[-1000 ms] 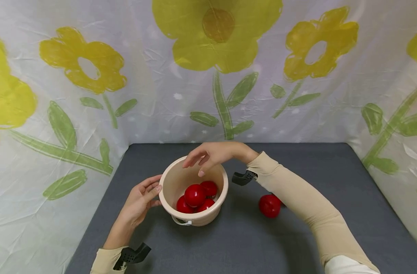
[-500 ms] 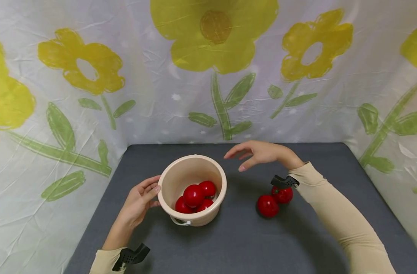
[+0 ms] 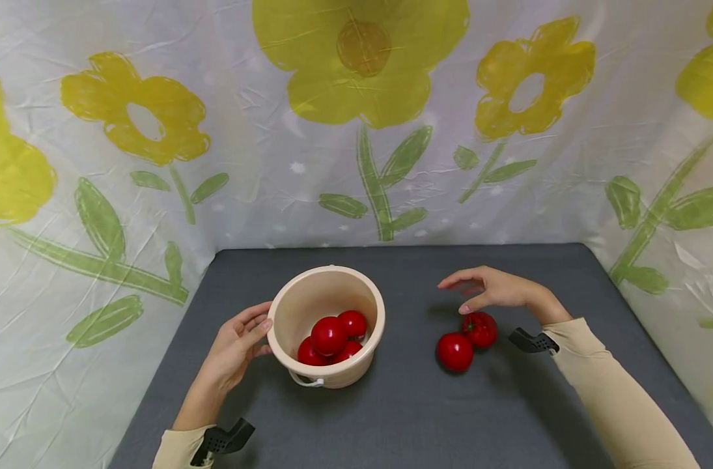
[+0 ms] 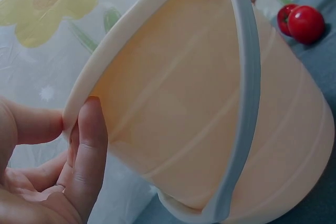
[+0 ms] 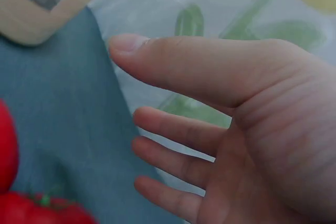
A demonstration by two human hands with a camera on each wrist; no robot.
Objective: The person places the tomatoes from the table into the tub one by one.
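A cream bucket [image 3: 364, 355] with a pale handle [image 4: 249, 77] stands on the table, several red tomatoes [image 3: 328, 336] lying in it. At its left side my left hand [image 3: 232, 348] pinches the rim between thumb and fingers, seen closely in the left wrist view. Two more tomatoes lie touching on the table to the right of the bucket: a nearer tomato [image 3: 455, 352] and a farther tomato [image 3: 480, 329] with a green stem end. Just above the farther one hovers my right hand [image 3: 497, 287], fingers loosely extended and holding nothing.
The dark grey table [image 3: 403, 417] reaches back to a white curtain [image 3: 262, 195] printed with yellow flowers, which also closes off both sides. Black wrist cameras are strapped to both forearms, the right camera [image 3: 532, 340] low beside the tomatoes.
My right hand has moved away from over the bucket, rightward and then down toward the two loose tomatoes. The left hand keeps its hold on the rim.
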